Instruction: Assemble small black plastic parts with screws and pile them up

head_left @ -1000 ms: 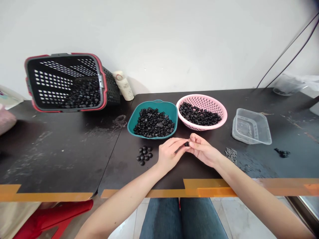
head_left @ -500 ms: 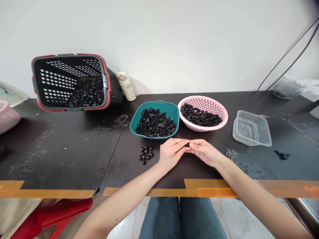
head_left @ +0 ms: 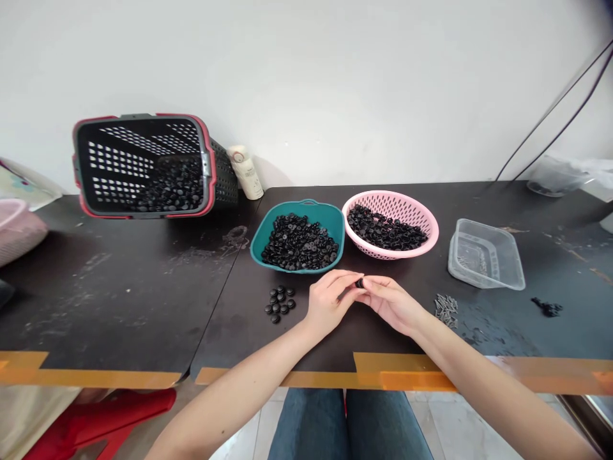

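Between the fingertips of both hands is a small round black part (head_left: 359, 282), mostly covered by the fingers. My left hand (head_left: 330, 297) pinches it from the left, thumb and forefinger closed on it. My right hand (head_left: 390, 301) grips it from the right. Just beyond the hands stand a teal basin (head_left: 256, 236) heaped with black disc-shaped parts and a pink colander (head_left: 421, 214) holding black ring-like parts. Several domed black caps (head_left: 280, 303) lie on the table left of my left hand. A pile of small metal screws or pins (head_left: 446, 310) lies right of my right hand.
A tipped grey-and-red basket (head_left: 209, 163) with black parts rests at back left beside a white bottle (head_left: 246, 172). Farther right are a clear plastic box (head_left: 488, 252) and a few black pieces (head_left: 546, 306). Orange tape (head_left: 402, 370) lines the table edge.
The view has shifted slightly, so the scene sits a little lower. Both hands still hold the black part, with the fingers slightly repositioned and the left finger gap wider.
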### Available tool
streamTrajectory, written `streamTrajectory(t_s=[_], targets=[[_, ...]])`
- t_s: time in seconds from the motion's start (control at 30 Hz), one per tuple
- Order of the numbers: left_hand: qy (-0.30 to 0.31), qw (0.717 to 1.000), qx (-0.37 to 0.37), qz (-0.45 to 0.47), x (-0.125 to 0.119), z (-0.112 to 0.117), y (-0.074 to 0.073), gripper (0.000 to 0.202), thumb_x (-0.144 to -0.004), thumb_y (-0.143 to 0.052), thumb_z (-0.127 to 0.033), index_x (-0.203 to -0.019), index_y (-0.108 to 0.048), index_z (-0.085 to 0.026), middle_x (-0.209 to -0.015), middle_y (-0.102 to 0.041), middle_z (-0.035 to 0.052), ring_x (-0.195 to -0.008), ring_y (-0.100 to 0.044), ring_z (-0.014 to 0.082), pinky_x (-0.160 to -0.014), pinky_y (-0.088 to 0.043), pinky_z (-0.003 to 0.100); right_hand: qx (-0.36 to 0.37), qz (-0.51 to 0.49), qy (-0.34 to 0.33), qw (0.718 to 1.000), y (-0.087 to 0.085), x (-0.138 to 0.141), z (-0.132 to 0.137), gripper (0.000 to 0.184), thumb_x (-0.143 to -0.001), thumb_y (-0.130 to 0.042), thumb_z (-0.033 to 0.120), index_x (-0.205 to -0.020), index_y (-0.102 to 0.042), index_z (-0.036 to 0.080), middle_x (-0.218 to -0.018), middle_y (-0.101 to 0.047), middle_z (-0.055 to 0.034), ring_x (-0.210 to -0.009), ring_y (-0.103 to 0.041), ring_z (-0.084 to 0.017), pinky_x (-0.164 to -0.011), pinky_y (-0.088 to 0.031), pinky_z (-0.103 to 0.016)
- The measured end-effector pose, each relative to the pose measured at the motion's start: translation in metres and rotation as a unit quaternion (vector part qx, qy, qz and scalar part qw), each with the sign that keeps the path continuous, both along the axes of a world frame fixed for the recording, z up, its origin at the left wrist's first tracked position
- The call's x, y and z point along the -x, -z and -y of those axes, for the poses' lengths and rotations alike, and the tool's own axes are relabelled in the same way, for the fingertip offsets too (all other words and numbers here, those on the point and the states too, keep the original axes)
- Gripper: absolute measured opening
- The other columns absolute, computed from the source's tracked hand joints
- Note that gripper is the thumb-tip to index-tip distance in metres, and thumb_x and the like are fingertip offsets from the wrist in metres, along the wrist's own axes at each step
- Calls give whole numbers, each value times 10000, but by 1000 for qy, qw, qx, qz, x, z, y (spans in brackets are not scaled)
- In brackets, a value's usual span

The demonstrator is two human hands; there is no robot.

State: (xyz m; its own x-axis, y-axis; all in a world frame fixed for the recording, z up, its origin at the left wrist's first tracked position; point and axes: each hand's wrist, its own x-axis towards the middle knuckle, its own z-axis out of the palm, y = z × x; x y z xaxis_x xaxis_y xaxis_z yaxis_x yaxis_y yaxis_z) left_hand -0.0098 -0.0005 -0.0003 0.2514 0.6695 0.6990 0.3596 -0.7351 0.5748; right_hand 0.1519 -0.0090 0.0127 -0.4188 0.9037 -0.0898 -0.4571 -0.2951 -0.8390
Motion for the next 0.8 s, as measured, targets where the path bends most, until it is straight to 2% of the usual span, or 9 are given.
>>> streamTrajectory(t_s=[0.33,0.43,0.5,0.6,0.7,0.8], targets=[[-9,998,-36,-47,2,-4,-9,259,-844,-602,-251,-1097,-620,-197,-934,-649,60,-851,-619,154,-772,-529,298,18,-9,-33,999,5,-5,-8,209,-791,-683,373,-897,-722,196,-912,-693,-46,-863,-617,-161,-895,-462,-353],[-13,994,-43,-99,2,-3,-17,281,-872,-557,-254,-1144,-594,-196,-960,-652,67,-873,-616,163,-791,-525,314,12,4,-41,999,6,-8,-11,220,-787,-685,376,-902,-721,192,-884,-698,-44,-847,-621,-156,-876,-467,-340],[-20,988,-29,-147,5,1,-24,253,-882,-540,-250,-1120,-601,-190,-953,-666,64,-879,-622,171,-793,-521,317,5,23,-48,999,6,-10,-12,213,-787,-690,361,-901,-721,184,-870,-698,-43,-840,-621,-146,-856,-470,-316],[-43,981,29,-189,12,12,-31,185,-870,-551,-257,-1031,-613,-189,-921,-683,45,-842,-646,171,-760,-527,299,10,74,-71,995,6,-11,-12,237,-772,-701,372,-903,-724,175,-882,-699,-54,-826,-623,-140,-811,-479,-289],[-63,973,88,-204,27,29,-25,202,-848,-562,-225,-1049,-580,-204,-945,-691,29,-841,-662,164,-743,-538,281,7,135,-79,988,7,-11,-12,306,-767,-692,417,-948,-721,171,-958,-696,-84,-826,-619,-149,-732,-488,-271],[-68,963,86,-245,47,43,-11,335,-849,-540,-181,-1182,-527,-213,-991,-696,30,-896,-662,160,-920,-496,360,-9,190,-49,981,9,-12,-13,335,-769,-682,430,-987,-714,178,-991,-693,-94,-825,-608,-151,-680,-481,-253]])
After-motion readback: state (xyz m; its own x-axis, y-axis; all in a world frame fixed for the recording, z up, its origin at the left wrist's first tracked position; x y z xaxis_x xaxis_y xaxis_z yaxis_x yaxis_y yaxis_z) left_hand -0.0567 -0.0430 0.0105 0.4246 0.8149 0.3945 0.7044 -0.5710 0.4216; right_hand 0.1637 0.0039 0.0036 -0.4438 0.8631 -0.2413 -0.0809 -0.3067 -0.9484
